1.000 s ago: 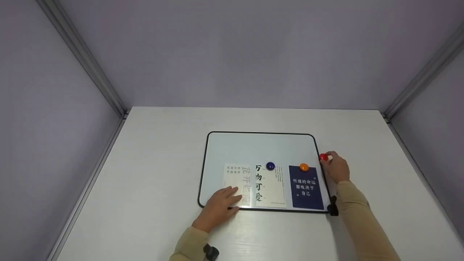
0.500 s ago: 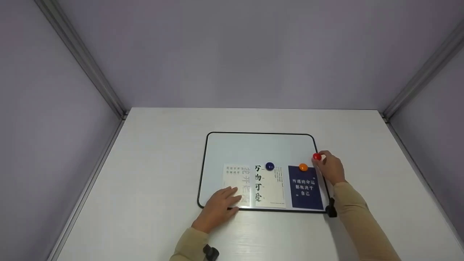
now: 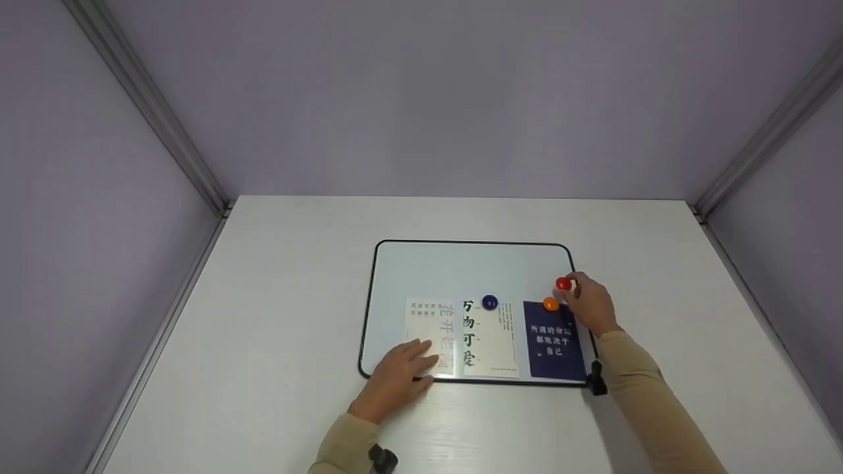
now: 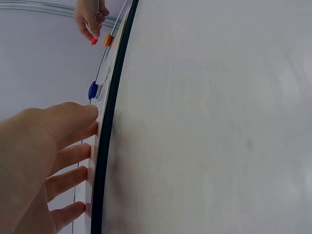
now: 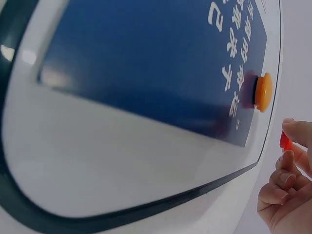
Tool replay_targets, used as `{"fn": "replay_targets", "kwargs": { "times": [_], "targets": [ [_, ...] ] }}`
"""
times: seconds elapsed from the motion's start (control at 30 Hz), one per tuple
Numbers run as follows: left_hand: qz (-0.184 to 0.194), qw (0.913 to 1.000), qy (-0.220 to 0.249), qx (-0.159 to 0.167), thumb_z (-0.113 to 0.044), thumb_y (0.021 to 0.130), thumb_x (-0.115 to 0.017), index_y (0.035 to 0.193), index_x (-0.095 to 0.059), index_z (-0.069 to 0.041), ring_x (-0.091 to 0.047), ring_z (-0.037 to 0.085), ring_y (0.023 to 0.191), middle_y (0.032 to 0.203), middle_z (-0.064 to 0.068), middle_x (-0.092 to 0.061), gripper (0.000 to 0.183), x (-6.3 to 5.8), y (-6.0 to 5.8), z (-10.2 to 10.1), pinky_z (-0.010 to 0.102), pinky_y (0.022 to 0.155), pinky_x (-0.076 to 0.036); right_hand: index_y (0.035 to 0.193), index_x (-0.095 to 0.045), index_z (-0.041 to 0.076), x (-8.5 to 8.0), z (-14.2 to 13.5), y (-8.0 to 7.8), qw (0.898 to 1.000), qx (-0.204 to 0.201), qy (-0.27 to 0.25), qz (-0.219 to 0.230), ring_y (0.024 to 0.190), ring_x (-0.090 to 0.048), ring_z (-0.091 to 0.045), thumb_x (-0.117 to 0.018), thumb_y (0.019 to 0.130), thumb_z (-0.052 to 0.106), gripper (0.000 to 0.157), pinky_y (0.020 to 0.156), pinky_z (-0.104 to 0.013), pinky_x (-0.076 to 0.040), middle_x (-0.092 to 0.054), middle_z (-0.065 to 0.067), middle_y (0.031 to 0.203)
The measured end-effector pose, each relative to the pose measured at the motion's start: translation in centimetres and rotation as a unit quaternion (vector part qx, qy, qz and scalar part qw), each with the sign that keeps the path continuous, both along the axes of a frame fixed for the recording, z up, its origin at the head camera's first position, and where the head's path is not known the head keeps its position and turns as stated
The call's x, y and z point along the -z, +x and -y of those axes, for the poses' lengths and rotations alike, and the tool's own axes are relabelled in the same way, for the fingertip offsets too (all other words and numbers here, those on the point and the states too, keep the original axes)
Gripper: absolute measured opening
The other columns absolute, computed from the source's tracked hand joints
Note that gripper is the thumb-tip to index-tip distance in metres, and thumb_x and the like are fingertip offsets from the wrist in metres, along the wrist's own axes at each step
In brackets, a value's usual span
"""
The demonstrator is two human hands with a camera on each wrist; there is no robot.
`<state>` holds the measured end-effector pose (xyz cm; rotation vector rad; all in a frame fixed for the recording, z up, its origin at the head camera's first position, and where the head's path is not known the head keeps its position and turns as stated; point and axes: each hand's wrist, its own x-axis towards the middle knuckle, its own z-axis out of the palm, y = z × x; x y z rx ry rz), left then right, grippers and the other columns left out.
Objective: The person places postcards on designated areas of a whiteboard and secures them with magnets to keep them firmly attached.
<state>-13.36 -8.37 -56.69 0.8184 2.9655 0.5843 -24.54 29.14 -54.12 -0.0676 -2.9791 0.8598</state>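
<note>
A whiteboard (image 3: 431,266) with a black rim lies on the table, bearing three cards along its near side. My right hand (image 3: 591,308) pinches a red round magnet (image 3: 562,283) above the board's right part; the right wrist view shows the red magnet (image 5: 285,140) between thumb and finger. An orange magnet (image 3: 550,304) sits at the top of the dark blue card (image 3: 556,355), a dark blue magnet (image 3: 490,302) at the top of the middle cream card (image 3: 490,342). My left hand (image 3: 395,378) rests with spread fingers on the left pale card (image 3: 428,319) and the board's near edge.
The white table (image 3: 276,316) extends around the board on all sides. Grey partition walls (image 3: 454,99) enclose it at the back, left and right. A black wrist camera (image 3: 597,380) on the right sleeve overlaps the board's near right corner.
My right hand has moved left with the red magnet, from beyond the board's right edge to over the board. The left hand has stayed in place.
</note>
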Motion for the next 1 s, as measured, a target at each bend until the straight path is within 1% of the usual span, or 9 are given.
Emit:
{"fn": "replay_targets", "kwargs": {
  "times": [0.23,0.47,0.77,1.0],
  "targets": [
    [0.01,0.9999,0.002,-0.004,-0.027,0.093,-0.061,0.128,-0.063,-0.017,-0.05,0.026,0.134,0.143,0.004,-0.055,0.036,0.1,-0.1,0.1,0.042,0.114,-0.041,0.126,-0.055,-0.001,-0.5,1.2,-0.2,1.0,-0.006,0.003,0.014,0.068,-0.047,-0.021,-0.063,0.093,0.023,0.041,0.059,-0.026,-0.036,-0.057,-0.014,0.081],
    [-0.001,1.0,-0.003,-0.001,-0.027,0.093,-0.061,0.127,-0.063,-0.017,-0.051,0.025,0.133,0.142,0.004,-0.056,0.035,0.1,-0.1,0.1,0.041,0.112,-0.043,0.128,-0.054,0.002,-1.0,2.3,-0.5,1.0,-0.014,0.008,0.026,0.071,-0.049,-0.021,-0.062,0.094,0.02,0.04,0.061,-0.025,-0.039,-0.058,-0.014,0.085],
    [0.001,1.0,-0.005,-0.001,-0.028,0.093,-0.061,0.127,-0.063,-0.017,-0.05,0.026,0.134,0.142,0.004,-0.056,0.035,0.1,-0.2,0.0,0.041,0.113,-0.041,0.129,-0.054,0.005,-1.1,3.8,-0.5,0.999,-0.015,-0.001,0.033,0.069,-0.05,-0.019,-0.063,0.093,0.019,0.04,0.06,-0.025,-0.039,-0.058,-0.012,0.083],
    [-0.001,1.0,-0.001,0.002,-0.029,0.094,-0.06,0.126,-0.064,-0.017,-0.051,0.026,0.133,0.142,0.004,-0.056,0.035,0.1,-0.1,0.1,0.041,0.112,-0.042,0.13,-0.054,0.006,-1.2,5.0,-0.5,0.999,-0.027,0.001,0.033,0.071,-0.05,-0.02,-0.063,0.093,0.02,0.041,0.062,-0.026,-0.039,-0.059,-0.012,0.086]
  ]
}}
